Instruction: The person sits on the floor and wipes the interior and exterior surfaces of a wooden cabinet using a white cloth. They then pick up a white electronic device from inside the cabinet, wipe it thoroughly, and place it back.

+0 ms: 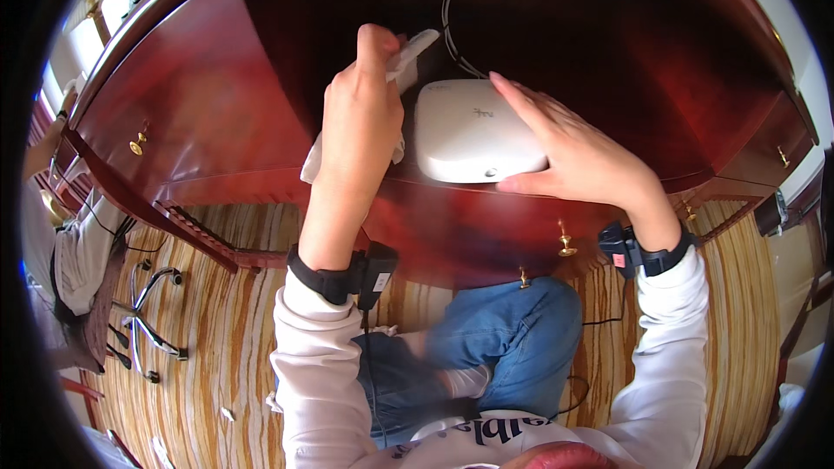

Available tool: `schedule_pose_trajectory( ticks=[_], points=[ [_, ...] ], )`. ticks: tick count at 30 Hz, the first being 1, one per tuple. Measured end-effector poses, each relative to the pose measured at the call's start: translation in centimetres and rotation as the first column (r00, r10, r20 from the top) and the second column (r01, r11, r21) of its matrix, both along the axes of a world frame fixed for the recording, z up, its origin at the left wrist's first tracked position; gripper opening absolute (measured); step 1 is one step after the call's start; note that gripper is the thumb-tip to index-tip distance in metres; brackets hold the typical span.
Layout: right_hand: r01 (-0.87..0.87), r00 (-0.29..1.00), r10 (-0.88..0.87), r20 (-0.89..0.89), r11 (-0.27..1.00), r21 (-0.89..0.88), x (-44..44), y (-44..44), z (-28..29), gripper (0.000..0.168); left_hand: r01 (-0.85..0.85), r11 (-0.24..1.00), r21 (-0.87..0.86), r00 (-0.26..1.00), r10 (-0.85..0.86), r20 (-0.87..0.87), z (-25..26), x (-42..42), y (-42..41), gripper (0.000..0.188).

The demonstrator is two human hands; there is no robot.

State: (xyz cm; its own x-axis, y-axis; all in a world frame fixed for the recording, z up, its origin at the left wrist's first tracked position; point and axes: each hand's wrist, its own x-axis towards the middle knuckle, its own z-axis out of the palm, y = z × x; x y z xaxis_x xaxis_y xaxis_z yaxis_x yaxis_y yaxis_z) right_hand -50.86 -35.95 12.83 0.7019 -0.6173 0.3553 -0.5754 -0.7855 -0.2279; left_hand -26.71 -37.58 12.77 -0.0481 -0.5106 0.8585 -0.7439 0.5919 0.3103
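Observation:
A white plastic box-shaped device with rounded corners rests at the front edge of a compartment in a glossy red-brown wooden cabinet. My right hand spans its right side, thumb low at the front and fingers on top. Left of the device, my left hand grips a crumpled white tissue or cloth; part of it hangs below the hand near the cabinet edge. A thin grey cable curves behind the device. Whether it is attached cannot be seen.
Brass pulls stick out from the cabinet front close to my knees. At the left stand a wheeled chair base and another person. White scraps lie on the striped carpet. Black cables trail from both wrist straps.

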Motion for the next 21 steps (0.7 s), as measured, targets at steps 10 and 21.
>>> schedule_pose_trajectory(
  ticks=[10,21],
  points=[
    [-0.066,0.995,0.055,0.079,0.988,0.143,-3.2,-0.8,-0.8,0.104,0.431,0.783,0.449,0.863,-0.503,0.049,-1.1,-2.7,-1.9,0.038],
    [-0.068,0.989,0.051,0.136,0.990,0.121,-3.3,-0.8,-1.6,0.103,0.401,0.846,0.351,0.811,-0.506,0.293,-0.9,-2.9,5.1,0.039]
  ],
)
